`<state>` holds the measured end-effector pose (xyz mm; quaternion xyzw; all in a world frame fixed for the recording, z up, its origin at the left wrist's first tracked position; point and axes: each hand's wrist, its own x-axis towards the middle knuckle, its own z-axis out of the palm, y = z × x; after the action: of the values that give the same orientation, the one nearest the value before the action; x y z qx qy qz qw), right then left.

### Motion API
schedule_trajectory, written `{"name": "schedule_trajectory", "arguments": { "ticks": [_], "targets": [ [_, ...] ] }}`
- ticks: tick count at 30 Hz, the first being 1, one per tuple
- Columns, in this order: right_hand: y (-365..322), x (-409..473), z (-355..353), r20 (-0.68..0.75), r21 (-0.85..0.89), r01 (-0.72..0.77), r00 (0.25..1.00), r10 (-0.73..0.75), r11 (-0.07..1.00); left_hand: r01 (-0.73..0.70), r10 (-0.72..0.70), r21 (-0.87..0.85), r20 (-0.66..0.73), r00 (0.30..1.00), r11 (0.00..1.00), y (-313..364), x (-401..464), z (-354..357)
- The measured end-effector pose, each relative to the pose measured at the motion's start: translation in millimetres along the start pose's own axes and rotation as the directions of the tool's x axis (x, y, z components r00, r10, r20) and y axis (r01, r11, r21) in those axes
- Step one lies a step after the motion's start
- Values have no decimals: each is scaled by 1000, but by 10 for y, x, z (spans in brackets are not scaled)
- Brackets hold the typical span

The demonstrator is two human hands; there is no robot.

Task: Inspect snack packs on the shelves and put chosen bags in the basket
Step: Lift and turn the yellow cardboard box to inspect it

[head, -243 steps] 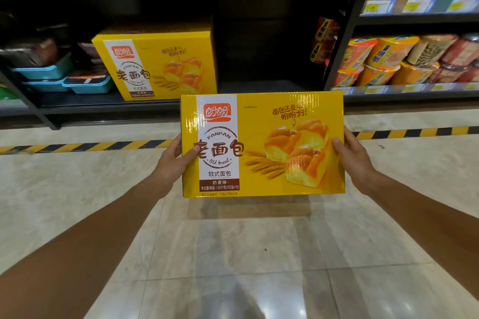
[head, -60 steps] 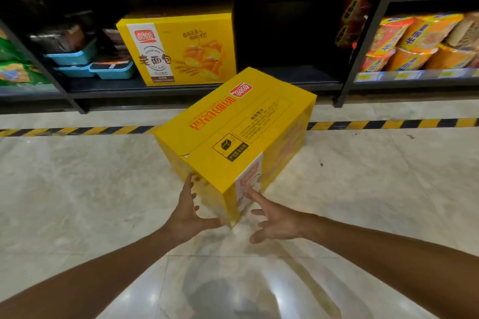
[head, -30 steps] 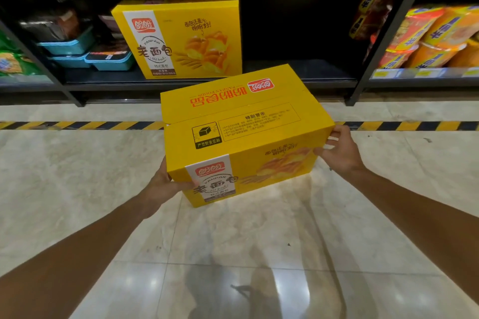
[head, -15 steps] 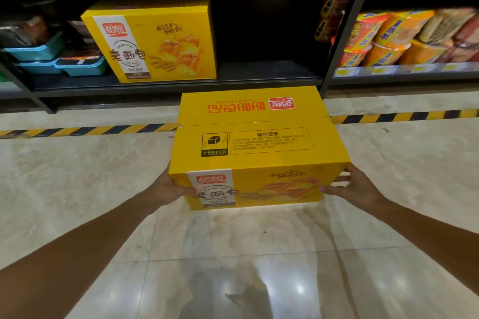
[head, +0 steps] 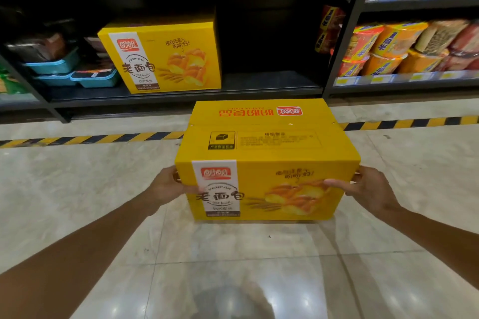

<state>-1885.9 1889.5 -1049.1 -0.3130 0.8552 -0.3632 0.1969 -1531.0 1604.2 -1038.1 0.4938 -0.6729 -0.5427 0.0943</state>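
Note:
A big yellow bread box (head: 264, 160) with a bread picture on its front is held above the floor, its top and printed front facing me. My left hand (head: 171, 185) grips its left end and my right hand (head: 363, 189) grips its right end, thumb across the front. A second identical yellow box (head: 166, 57) stands upright on the bottom shelf (head: 269, 85), beyond and left of the held one. No basket is in view.
Teal trays of packed food (head: 64, 70) sit left of the shelved box. Instant noodle cups (head: 388, 49) fill the right-hand shelf. A black upright post (head: 344, 33) divides the two units. Yellow-black hazard tape (head: 90, 138) runs along the glossy tiled floor.
The box, earlier twisted with a corner toward me, has been squared up and tipped so its printed front shows more. Both hands now grip its ends.

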Motion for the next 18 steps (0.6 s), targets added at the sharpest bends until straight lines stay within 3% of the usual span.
{"name": "schedule_trajectory", "arguments": {
  "ticks": [8,12,15,18],
  "targets": [
    [-376,253,-221,-123,-68,-34,992,25,997,-84,76,-105,-78,994,991,299,92,40],
    [-454,363,-168,3,107,-101,995,101,989,-69,55,-191,-78,995,979,397,128,106],
    [-478,412,-118,140,294,-85,989,45,952,-62,52,-171,-58,997,983,434,139,100],
    [-442,470,-112,173,328,-72,985,15,942,-71,64,-161,-49,997,984,490,147,103]
  ]
}}
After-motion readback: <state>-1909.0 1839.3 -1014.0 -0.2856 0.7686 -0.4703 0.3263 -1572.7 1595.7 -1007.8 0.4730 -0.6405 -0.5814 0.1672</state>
